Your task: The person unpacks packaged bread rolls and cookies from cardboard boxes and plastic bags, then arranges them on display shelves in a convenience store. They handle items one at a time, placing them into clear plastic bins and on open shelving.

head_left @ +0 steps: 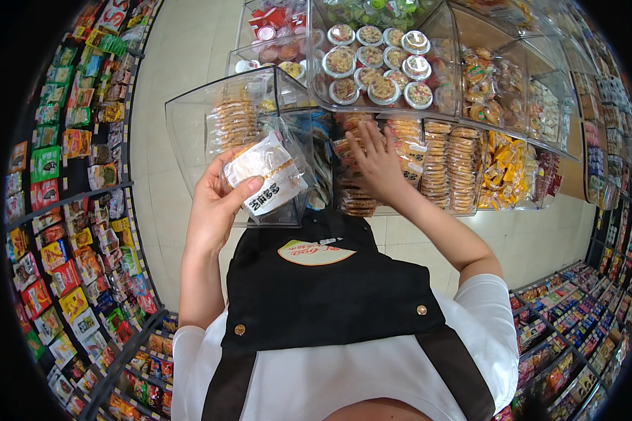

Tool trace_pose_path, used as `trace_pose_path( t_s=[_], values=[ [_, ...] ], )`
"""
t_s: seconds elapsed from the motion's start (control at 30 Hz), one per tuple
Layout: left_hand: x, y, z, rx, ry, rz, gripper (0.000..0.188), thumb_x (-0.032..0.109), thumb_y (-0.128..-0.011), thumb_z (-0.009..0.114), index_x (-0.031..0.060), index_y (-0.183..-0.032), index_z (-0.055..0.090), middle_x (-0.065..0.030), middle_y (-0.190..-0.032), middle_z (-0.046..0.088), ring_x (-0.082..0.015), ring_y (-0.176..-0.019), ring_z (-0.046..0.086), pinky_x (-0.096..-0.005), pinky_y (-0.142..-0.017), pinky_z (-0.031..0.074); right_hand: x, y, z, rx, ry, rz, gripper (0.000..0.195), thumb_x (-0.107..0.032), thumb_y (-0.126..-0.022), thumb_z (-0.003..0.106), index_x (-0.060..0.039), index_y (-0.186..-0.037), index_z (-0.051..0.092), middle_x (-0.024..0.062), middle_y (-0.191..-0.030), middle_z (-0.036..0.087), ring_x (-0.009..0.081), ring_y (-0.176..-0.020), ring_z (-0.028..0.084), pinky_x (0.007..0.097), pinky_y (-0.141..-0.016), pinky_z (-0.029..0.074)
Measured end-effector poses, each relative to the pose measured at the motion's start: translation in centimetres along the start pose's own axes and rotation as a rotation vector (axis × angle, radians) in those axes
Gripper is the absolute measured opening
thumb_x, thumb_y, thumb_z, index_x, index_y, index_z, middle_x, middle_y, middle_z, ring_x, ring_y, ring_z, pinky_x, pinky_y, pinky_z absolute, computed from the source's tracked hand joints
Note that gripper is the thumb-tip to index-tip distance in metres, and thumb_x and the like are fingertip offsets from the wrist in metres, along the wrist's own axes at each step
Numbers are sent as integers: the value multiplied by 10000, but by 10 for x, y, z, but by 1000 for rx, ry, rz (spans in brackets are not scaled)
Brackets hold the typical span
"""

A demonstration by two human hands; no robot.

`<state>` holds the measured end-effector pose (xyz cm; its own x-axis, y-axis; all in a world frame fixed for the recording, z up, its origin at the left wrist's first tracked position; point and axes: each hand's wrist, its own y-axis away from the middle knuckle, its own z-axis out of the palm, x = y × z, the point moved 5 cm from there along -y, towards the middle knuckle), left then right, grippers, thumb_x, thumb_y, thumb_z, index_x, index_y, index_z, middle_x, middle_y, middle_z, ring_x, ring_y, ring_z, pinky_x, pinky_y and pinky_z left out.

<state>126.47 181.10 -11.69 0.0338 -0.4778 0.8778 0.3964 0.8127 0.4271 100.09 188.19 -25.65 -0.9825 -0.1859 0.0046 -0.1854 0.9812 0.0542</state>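
Observation:
My left hand (218, 197) grips clear-wrapped biscuit packs (266, 171) with white labels bearing dark writing, the thumb pressed on the front one. They are held over the near side of a clear plastic bin (289, 218), where a stack of wrapped round biscuits (235, 123) stands farther back. My right hand (383, 169) is spread, palm down, over a row of wrapped biscuits (359, 202) in the neighbouring compartment. Its fingers seem to rest on the packs, though the contact is partly hidden. Just right of it are more labelled biscuit packs (412, 152).
A raised clear bin holds several lidded tubs (383, 90). Rightward lie stacked biscuits (462, 168), yellow-wrapped sweets (503, 171) and bagged pastries (479, 79). Shelves of snack packets (76, 268) line the left, and more shelves (569, 326) stand at right. Pale floor tiles (163, 68) run between.

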Motion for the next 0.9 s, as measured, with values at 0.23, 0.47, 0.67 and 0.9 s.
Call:
trace_pose_path(
  t_s=[0.23, 0.47, 0.67, 0.9],
  values=[
    [-14, -10, 22, -93, 124, -35, 557, 23, -911, 655, -16, -1401, 394, -105, -1214, 614, -155, -1072, 616, -295, -904, 505, -5, -7, 35, 120, -171, -15, 775, -397, -853, 676, -46, -1469, 364, 137, -1550, 319, 385, -1453, 214, 619, -1149, 122],
    [-16, -19, 55, -217, -67, 138, 454, -111, -842, 562, 35, -1268, 503, -83, -1160, 639, -196, -1186, 565, -325, -1000, 439, 6, 19, -61, 187, -1678, 291, 516, -349, -980, 575, -85, -1410, 467, 93, -1368, 537, 215, -1223, 553, 399, -1004, 457],
    [-2, -4, 97, -508, -683, 969, 396, -208, -667, 611, 106, -900, 671, -130, -1335, 537, -391, -1396, 358, -482, -1128, 333, -27, 57, -57, 41, -2383, 524, 642, -515, -1046, 313, 1, -1410, 431, 111, -1325, 579, 205, -1136, 622, 355, -950, 519],
    [-32, -9, 106, -765, -538, 689, 374, -228, -667, 574, 77, -856, 678, -126, -1406, 411, -370, -1346, 443, -450, -1056, 427, -22, 94, -55, -49, -2213, 421, 667, -114, -839, 758, -27, -1416, 434, 83, -1255, 611, 143, -1108, 606, 333, -920, 514]
  ],
)
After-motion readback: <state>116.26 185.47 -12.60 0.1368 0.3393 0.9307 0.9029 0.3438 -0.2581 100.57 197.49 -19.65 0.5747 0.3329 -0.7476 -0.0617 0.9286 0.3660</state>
